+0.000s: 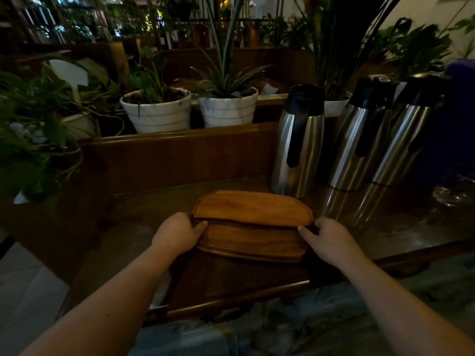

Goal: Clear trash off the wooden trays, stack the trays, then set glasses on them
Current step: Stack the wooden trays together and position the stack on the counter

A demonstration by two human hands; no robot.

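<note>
Two oval wooden trays lie on the dark wooden counter (385,227) in front of me. The upper tray (253,206) is tilted, its near edge lifted above the lower tray (252,244), which rests flat. My left hand (177,233) grips the left end of the upper tray. My right hand (331,238) holds its right end with the fingers curled at the rim. Both tray tops look bare. At the far right edge of the counter stands a clear glass (453,192), only partly in view.
Three steel thermos jugs (298,142) (357,140) (403,142) stand behind and right of the trays. A wooden back rail (180,155) runs behind the counter, with white plant pots (156,111) (227,109) beyond it. Leafy plants crowd the left side.
</note>
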